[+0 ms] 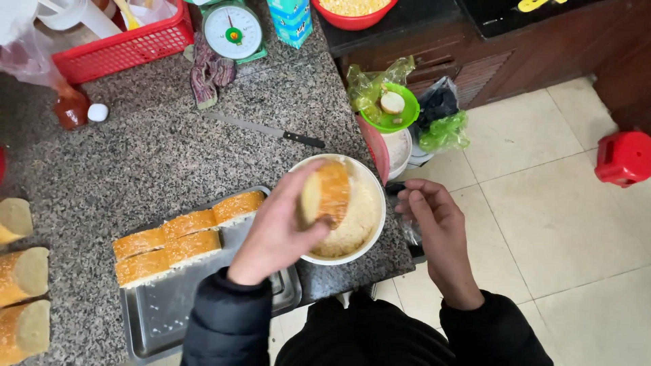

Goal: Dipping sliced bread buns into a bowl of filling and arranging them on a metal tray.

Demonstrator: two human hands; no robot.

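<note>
Bread piece (327, 193), crust golden, sits grasped in the left hand (281, 230) over the white bowl (374, 224) of crumbs: coating step, I'd judge. Right hand (434, 220), at three o'clock, seems pinched on something dark. Next comes careful pressing and turning.

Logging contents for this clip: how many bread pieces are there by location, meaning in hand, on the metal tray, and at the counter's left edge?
In the left hand, over the white bowl: 1 bread piece
On the metal tray: 5 crusted bread slices
At the counter's left edge: 3 bread chunks
Total: 9
</note>
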